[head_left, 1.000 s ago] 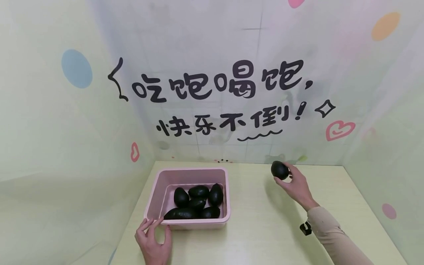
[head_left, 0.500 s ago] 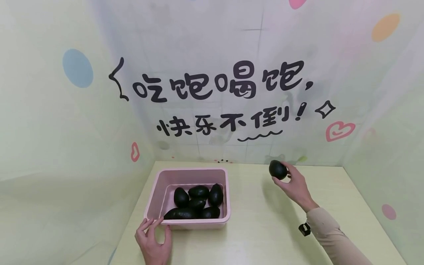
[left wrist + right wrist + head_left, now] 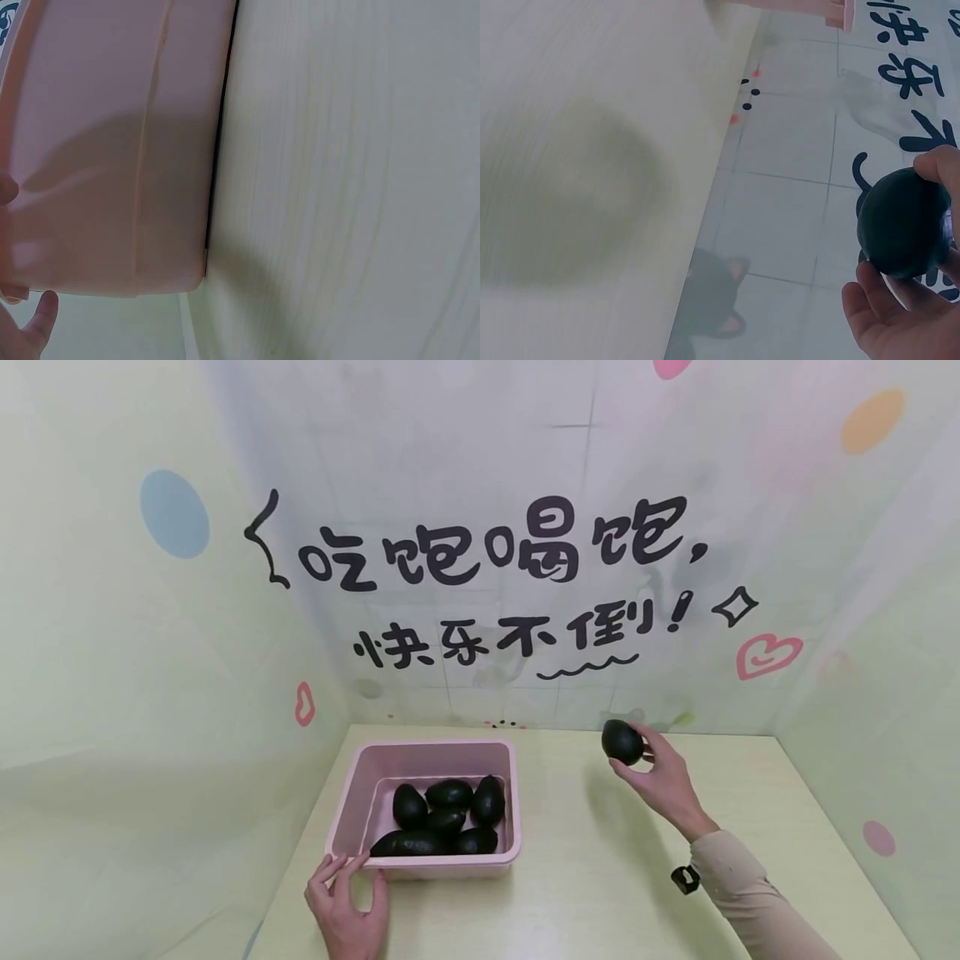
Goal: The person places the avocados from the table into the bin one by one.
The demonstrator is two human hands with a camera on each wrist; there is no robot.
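In the head view my right hand (image 3: 667,785) holds a dark avocado (image 3: 621,742) between thumb and fingers, raised over the back right of the table. The right wrist view shows the same avocado (image 3: 904,221) from the side, its far surface hidden by the hand. A pink plastic bin (image 3: 435,755) stands at the left, with several dark avocados (image 3: 450,820) lying in it. At its front left corner my left hand (image 3: 347,906) grips the rim, fingers on the edge and thumb against the front wall. Only fingertips of that hand appear in the left wrist view.
The pale wooden table (image 3: 577,877) reaches back to a printed wall cloth (image 3: 495,460) with large black characters. More cloth hangs along both sides. A black band (image 3: 686,879) hangs at the right sleeve (image 3: 742,877).
My right hand has carried the avocado a little to the left and slightly up, towards the bin. The left hand and the bin have stayed in place.
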